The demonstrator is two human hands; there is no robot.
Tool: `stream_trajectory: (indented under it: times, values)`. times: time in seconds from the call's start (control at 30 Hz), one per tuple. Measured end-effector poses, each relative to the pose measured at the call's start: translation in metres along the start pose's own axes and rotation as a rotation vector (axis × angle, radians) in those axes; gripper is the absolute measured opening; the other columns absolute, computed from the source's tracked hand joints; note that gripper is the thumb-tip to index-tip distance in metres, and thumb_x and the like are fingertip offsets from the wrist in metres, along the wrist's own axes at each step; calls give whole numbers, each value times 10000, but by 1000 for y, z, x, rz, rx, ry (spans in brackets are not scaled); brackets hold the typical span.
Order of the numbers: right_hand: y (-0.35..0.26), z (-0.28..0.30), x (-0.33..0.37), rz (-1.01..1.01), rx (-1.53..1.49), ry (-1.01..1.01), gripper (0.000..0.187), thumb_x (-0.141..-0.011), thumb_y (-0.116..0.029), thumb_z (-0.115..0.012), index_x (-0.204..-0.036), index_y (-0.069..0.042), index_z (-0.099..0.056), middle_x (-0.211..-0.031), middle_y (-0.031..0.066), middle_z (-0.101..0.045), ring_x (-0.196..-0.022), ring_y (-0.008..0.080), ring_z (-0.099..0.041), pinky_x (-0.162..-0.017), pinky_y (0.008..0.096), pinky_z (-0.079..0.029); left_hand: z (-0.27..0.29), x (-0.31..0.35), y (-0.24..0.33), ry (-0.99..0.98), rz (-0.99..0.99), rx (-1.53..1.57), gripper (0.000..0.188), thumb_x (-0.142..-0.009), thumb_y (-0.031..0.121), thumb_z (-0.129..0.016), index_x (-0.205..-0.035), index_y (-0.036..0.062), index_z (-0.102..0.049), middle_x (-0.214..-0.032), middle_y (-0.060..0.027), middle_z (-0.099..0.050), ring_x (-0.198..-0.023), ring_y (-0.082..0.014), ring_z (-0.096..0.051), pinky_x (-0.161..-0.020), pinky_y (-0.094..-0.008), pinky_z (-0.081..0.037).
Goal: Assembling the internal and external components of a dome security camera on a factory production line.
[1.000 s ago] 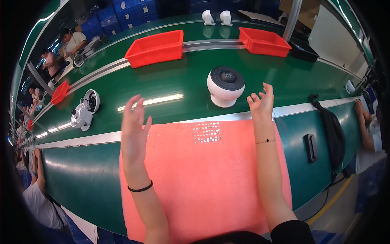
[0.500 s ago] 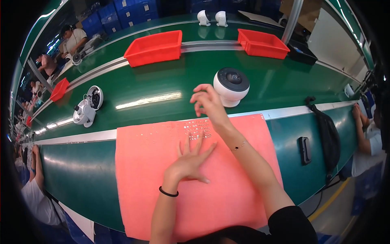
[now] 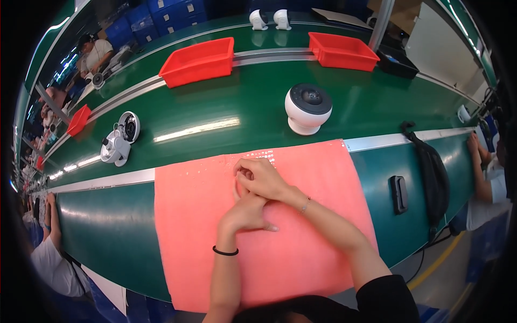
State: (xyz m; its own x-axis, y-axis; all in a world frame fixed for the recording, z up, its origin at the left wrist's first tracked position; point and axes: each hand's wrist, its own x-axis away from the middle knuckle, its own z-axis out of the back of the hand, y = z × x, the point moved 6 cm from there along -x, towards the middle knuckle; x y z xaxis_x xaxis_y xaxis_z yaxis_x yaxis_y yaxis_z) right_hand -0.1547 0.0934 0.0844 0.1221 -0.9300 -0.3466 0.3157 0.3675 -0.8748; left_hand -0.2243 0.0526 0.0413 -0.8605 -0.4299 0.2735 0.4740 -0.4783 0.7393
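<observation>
A pink cloth [image 3: 204,258] lies in front of me, with small shiny round pieces [image 3: 264,155] in rows near its far edge. My left hand [image 3: 249,212] rests on it with the thumb stretched out; most of its other fingers are hidden beneath my right hand. Crossing over from the right, my right hand [image 3: 261,177] has its fingers curled inward just short of the shiny pieces. What those fingers hold, if anything, is hidden. Beyond the cloth, a round white camera [image 3: 308,107] with a black face stands on the green belt.
An opened white camera [image 3: 118,142] sits on the belt [image 3: 215,107] to the left. Red bins [image 3: 199,64] line the far rail, and two small white cameras [image 3: 259,20] stand behind. At right lie a black case [image 3: 399,195] and a black pouch [image 3: 433,183]. Other people sit on both sides.
My right hand has come down and to the left, from above the cloth's far edge onto the fingers of my left hand, and curled. My left hand stays in nearly the same place.
</observation>
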Motion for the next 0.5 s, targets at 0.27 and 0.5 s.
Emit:
stream_trajectory:
  times: [0.27, 0.5]
  values:
    - [20, 10, 14, -148, -100, 339, 86, -773, -27, -540, -831, 19, -582, -711, 113, -623, -621, 169, -617, -571, 281, -499, 29, 10, 4, 311, -98, 247, 267, -805, 205, -630, -1006, 30, -647, -1256, -110, -497, -1306, -285, -249, -1047, -475, -162]
    - [18, 11, 32, -246, -133, 447, 92, -794, 4, -529, -863, 20, -588, -788, 77, -597, -679, 115, -580, -601, 243, -477, 27, 7, 0, 276, -98, 137, 345, -752, 293, -684, -1023, 84, -642, -1214, -78, -533, -1356, -361, -95, -1042, -557, -55]
